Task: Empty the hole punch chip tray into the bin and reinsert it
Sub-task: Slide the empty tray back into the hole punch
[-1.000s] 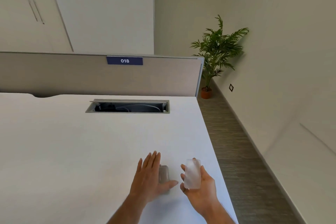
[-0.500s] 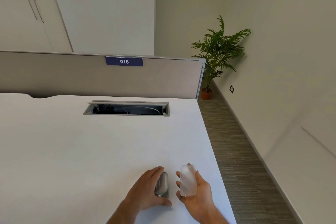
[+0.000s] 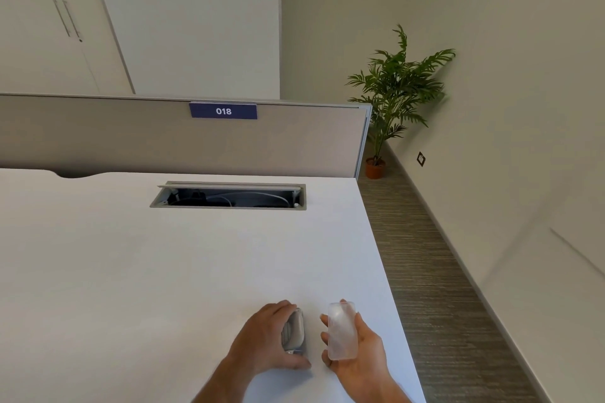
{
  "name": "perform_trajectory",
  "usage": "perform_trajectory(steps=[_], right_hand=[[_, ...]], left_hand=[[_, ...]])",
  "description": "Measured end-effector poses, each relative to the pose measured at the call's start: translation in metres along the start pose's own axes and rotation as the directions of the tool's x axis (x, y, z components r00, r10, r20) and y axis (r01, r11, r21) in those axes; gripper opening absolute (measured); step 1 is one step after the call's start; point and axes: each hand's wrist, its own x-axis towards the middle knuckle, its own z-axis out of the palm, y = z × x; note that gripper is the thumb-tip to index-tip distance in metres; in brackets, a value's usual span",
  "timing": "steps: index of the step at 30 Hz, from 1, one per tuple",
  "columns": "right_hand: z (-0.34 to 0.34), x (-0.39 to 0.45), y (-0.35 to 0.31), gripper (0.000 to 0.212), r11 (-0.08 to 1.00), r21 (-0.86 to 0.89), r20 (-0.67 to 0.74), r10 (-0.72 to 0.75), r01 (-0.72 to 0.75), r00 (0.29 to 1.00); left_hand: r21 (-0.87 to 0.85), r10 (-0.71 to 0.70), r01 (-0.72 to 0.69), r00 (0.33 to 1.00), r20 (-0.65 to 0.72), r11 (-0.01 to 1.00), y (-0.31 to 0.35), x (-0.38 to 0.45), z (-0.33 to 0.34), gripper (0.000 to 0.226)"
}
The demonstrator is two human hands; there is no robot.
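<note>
A small grey metal hole punch [image 3: 295,332] lies on the white desk [image 3: 163,271] near its front right corner. My left hand [image 3: 265,340] is wrapped around it, fingers over its top and thumb below, tilting it onto its side. Just to the right, my right hand [image 3: 357,347] holds the frosted translucent chip tray [image 3: 341,330] upright above the desk, a short gap away from the punch. The tray's inside looks pale; I cannot tell whether chips are in it. No bin is in view.
An open cable slot [image 3: 229,196] sits in the desk near the grey divider panel [image 3: 131,137] with a blue "018" label [image 3: 223,110]. The desk's right edge drops to carpeted floor [image 3: 432,271]. A potted plant [image 3: 393,98] stands in the far corner.
My left hand went from lying flat over the punch to curling around it and tipping it on its side. My right hand with the tray drew slightly nearer to me.
</note>
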Motion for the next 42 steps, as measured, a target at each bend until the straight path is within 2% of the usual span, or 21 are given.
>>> perform_trajectory(steps=[8, 13, 21, 28, 35, 39, 42], right_hand=[[0.007, 0.000, -0.010, 0.044, 0.998, -0.041, 0.051, 0.058, -0.056, 0.997], [0.021, -0.002, -0.009, 0.047, 0.992, -0.028, 0.010, 0.125, -0.125, 0.992], [0.021, -0.004, -0.014, 0.052, 0.988, 0.002, 0.047, 0.157, -0.157, 0.986], [0.026, -0.005, -0.012, 0.052, 0.985, 0.016, 0.068, 0.172, -0.174, 0.983], [0.030, -0.006, -0.010, 0.051, 0.988, 0.024, 0.073, 0.153, -0.155, 0.985], [0.026, -0.003, -0.012, 0.049, 0.992, -0.047, 0.093, 0.124, -0.120, 0.988], [0.025, -0.004, -0.017, 0.040, 0.982, -0.173, 0.133, 0.100, -0.077, 0.986]], left_hand=[[-0.141, 0.131, -0.157, 0.975, -0.177, 0.977, 0.040, 0.022, -0.013, 0.103], [-0.135, 0.190, -0.208, 0.972, -0.135, 0.969, 0.065, 0.028, -0.010, 0.104], [-0.107, 0.218, -0.229, 0.970, -0.107, 0.968, 0.063, 0.031, -0.006, 0.106], [-0.124, 0.216, -0.232, 0.967, -0.132, 0.965, 0.060, 0.029, -0.007, 0.098], [-0.042, 0.227, -0.235, 0.963, -0.145, 0.971, 0.059, 0.031, -0.012, 0.097], [-0.004, 0.222, -0.226, 0.960, -0.170, 0.974, 0.060, 0.032, -0.010, 0.097], [0.000, 0.210, -0.215, 0.957, -0.201, 0.977, 0.060, 0.033, -0.007, 0.094]])
